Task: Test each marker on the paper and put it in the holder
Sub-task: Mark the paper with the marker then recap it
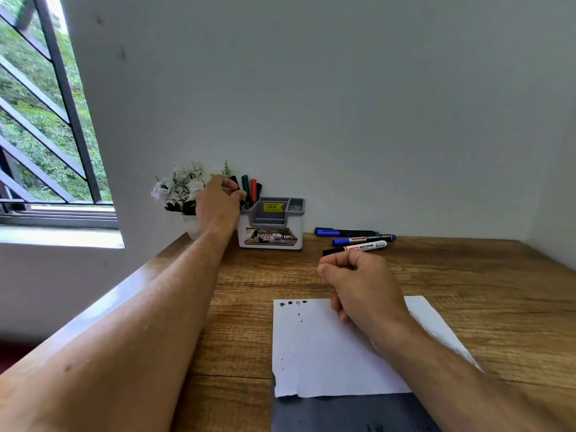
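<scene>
The brown wood-grain table (467, 282) carries a white paper sheet (314, 347) with small ink test marks along its top edge. At the back wall stands the white and grey plastic holder (270, 226), with green, red and black markers upright in its left compartment. The left hand (219, 202) pinches a black marker (234, 182) there. The right hand (358, 282), loosely curled and empty, hovers above the paper, near 4 loose markers (358, 240) lying right of the holder.
</scene>
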Demonstrator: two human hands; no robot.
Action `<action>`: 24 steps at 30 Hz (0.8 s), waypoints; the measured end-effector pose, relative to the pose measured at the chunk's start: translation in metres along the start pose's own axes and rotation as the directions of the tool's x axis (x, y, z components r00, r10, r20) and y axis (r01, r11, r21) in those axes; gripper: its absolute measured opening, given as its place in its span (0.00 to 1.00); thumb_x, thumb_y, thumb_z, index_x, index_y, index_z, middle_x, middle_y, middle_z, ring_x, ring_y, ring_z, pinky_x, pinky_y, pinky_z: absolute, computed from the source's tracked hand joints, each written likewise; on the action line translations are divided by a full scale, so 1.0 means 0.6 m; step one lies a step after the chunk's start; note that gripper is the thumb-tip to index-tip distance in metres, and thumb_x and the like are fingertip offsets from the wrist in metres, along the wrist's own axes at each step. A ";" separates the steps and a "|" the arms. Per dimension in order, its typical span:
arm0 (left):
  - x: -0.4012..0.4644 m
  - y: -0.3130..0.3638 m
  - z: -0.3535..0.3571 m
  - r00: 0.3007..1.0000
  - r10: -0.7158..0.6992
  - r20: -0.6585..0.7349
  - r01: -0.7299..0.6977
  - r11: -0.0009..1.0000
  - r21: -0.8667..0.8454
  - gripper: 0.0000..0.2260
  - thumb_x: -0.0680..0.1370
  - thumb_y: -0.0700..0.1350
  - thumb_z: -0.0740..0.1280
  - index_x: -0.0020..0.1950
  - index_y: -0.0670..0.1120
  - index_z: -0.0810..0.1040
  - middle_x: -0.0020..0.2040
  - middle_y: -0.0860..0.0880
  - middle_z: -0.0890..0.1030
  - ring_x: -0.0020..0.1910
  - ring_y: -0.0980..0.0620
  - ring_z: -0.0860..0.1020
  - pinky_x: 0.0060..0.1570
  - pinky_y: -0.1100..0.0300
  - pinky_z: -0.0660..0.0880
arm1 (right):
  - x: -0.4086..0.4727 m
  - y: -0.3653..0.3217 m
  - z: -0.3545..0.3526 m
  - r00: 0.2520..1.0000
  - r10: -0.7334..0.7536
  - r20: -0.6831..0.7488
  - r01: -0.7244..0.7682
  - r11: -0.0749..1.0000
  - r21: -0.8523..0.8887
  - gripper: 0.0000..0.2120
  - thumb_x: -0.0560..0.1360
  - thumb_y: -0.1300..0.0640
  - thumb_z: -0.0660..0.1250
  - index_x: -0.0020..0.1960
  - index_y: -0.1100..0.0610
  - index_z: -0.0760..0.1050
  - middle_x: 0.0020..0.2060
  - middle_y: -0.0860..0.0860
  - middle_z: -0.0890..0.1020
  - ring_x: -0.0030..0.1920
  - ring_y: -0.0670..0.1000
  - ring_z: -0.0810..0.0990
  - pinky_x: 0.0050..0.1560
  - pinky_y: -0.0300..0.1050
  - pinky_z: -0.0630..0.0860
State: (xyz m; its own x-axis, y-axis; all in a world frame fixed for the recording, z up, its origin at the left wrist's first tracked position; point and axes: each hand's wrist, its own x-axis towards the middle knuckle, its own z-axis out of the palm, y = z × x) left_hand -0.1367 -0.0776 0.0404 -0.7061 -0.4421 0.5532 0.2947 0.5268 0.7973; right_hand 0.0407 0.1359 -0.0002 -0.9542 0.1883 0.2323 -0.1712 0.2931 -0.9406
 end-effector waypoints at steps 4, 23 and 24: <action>-0.002 -0.005 0.010 0.995 0.041 0.086 -0.044 0.998 0.037 0.08 0.75 0.45 0.73 0.48 0.56 0.76 0.40 0.61 0.77 0.42 0.59 0.77 0.45 0.58 0.73 | -0.001 0.000 0.001 1.000 -0.001 -0.003 0.001 1.000 -0.011 0.03 0.78 0.59 0.70 0.47 0.52 0.81 0.37 0.53 0.83 0.26 0.46 0.78 0.22 0.36 0.72; -0.022 0.003 0.017 0.940 0.273 0.207 -0.311 0.933 0.181 0.13 0.81 0.50 0.64 0.64 0.48 0.77 0.61 0.48 0.80 0.60 0.49 0.77 0.55 0.60 0.69 | -0.003 -0.004 0.000 1.000 0.006 -0.016 -0.006 0.999 -0.045 0.03 0.78 0.58 0.69 0.47 0.52 0.81 0.35 0.52 0.82 0.26 0.46 0.77 0.22 0.35 0.71; -0.023 0.012 0.018 0.924 0.338 0.179 -0.371 0.907 0.199 0.12 0.81 0.49 0.64 0.63 0.48 0.77 0.59 0.49 0.81 0.59 0.50 0.77 0.56 0.60 0.70 | -0.003 -0.004 -0.001 1.000 0.005 -0.017 -0.006 0.999 -0.047 0.03 0.78 0.58 0.69 0.47 0.53 0.81 0.35 0.52 0.82 0.25 0.46 0.77 0.22 0.35 0.71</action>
State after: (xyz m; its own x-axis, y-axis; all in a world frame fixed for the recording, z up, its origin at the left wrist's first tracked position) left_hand -0.1315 -0.0600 0.0360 -0.6682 -0.0999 0.7373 0.4009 0.7865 0.4699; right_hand 0.0428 0.1352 0.0020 -0.9508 0.2058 0.2316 -0.1537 0.3357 -0.9293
